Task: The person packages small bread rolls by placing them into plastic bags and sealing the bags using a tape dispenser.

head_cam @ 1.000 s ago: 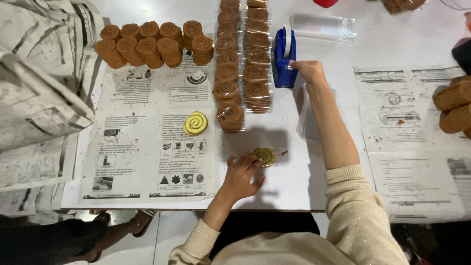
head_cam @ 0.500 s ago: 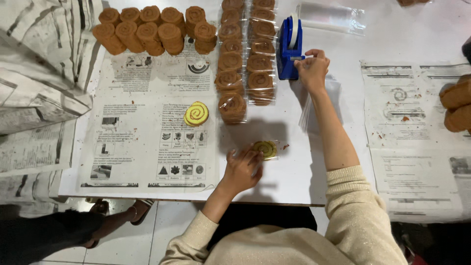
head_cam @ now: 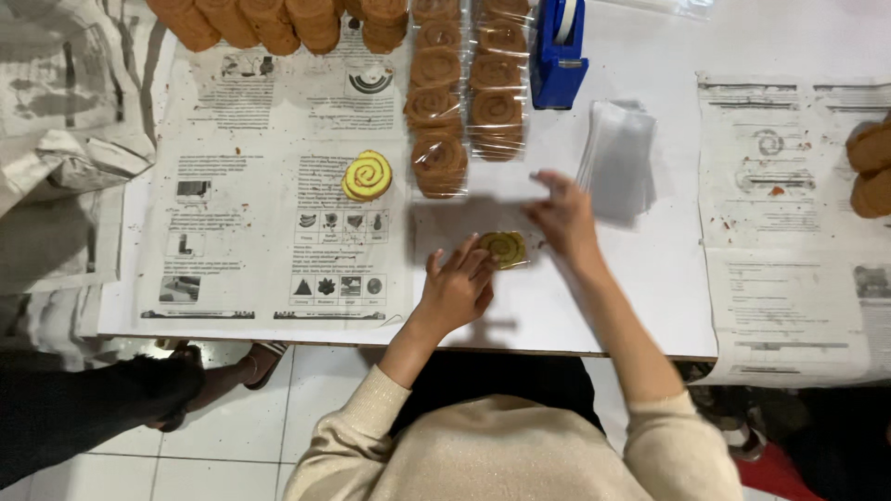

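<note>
A small yellow-green spiral cookie in clear wrap [head_cam: 506, 249] lies on the white table [head_cam: 650, 278] near its front edge. My left hand [head_cam: 457, 289] presses its fingertips on the cookie's left side. Just right of and above the cookie is my right hand [head_cam: 562, 219], blurred by motion. A pale bit shows at its fingertips, but I cannot tell what it is. A blue tape dispenser [head_cam: 560, 51] stands at the back. Beside my right hand lies a stack of clear plastic bags [head_cam: 618, 172].
An unwrapped yellow spiral cookie [head_cam: 368, 175] sits on a printed paper sheet [head_cam: 241, 241]. Two rows of wrapped brown cookies [head_cam: 438, 121] run toward the back, with more brown cookies at the back left [head_cam: 269, 23] and at the far right [head_cam: 871, 167]. Another person's foot [head_cam: 223, 376] is on the floor at the left.
My right hand has left the tape dispenser and come down toward the wrapped cookie. My left hand has stayed on the cookie. The camera view has shifted nearer.
</note>
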